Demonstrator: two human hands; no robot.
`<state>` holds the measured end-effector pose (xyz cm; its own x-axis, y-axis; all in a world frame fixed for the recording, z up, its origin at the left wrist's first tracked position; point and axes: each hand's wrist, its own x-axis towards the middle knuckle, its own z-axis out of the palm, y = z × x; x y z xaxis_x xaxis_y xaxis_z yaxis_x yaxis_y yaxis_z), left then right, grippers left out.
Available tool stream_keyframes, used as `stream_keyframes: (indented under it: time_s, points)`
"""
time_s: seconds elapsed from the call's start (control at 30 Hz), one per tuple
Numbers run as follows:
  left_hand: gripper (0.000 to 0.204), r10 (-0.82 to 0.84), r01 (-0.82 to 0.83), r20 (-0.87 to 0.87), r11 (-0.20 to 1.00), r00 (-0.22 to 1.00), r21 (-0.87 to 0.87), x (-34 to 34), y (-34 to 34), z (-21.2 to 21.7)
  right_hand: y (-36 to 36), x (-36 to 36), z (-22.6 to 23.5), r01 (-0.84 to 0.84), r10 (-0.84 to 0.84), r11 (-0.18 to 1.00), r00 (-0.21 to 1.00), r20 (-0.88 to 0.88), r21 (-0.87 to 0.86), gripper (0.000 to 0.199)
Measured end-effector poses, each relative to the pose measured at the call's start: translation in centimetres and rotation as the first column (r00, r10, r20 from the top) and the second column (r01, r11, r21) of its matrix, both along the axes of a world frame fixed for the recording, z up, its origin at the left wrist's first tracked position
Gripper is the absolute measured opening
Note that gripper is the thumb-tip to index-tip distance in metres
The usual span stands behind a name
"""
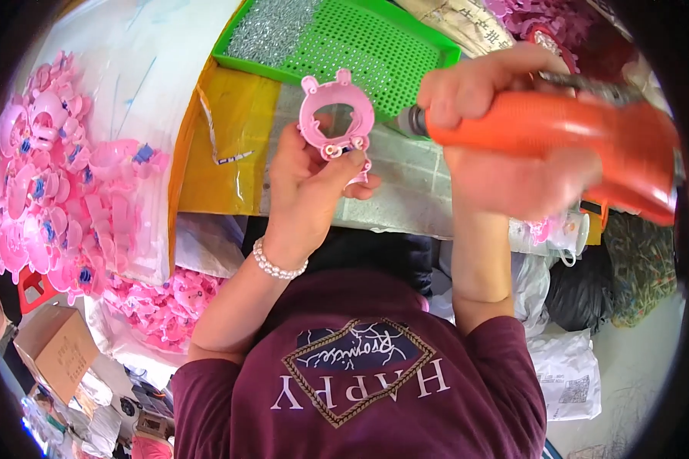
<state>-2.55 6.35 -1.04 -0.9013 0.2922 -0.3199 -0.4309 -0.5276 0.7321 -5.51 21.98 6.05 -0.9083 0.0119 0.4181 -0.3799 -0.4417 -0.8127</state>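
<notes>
My left hand (302, 180) pinches a pink plastic ring-shaped part (364, 115) between thumb and fingers. The part has small rounded ears at its top, and a smaller curved piece with white fittings sits at its lower end. My right hand (505, 180) is wrapped round an orange power screwdriver (543, 126), lying sideways with its dark nose pointing left toward the pink part. A gap separates the nose from the part. The screwdriver's tip is hard to make out against the green tray (367, 42), and my right hand is blurred. Small silvery screws (272, 34) are heaped in the tray's left end.
Pink parts, some with blue pieces, form a large pile (46, 191) on the white surface at left. More pink parts (164, 306) lie lower down. A cardboard box (57, 348) stands lower left. At right are a black bag (578, 283) and a white package (566, 375).
</notes>
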Motion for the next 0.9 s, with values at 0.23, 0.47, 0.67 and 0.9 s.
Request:
stream_keyframes:
  time_s: [0.23,0.47,0.67,0.9]
  points:
    - [0.039,-0.003,0.003,-0.005,1.000,1.000,-0.012,0.2,-0.2,0.2,2.2,-4.6,-2.8,0.405,-0.391,0.882,0.914,-0.108,0.242,0.049]
    - [0.043,-0.004,0.004,-0.028,1.000,1.000,-0.014,0.3,-0.1,-0.1,2.2,-5.5,-3.8,0.478,-0.481,0.852,0.876,-0.041,0.213,0.043]
    - [0.041,-0.005,0.004,-0.021,1.000,1.000,-0.013,0.2,-0.1,0.0,2.1,-6.0,-4.5,0.470,-0.475,0.857,0.879,-0.030,0.209,0.044]
    - [0.041,-0.030,0.030,0.000,0.999,1.000,-0.020,0.1,-0.2,-0.1,1.7,-6.0,-4.7,0.456,-0.461,0.867,0.887,-0.022,0.201,0.043]
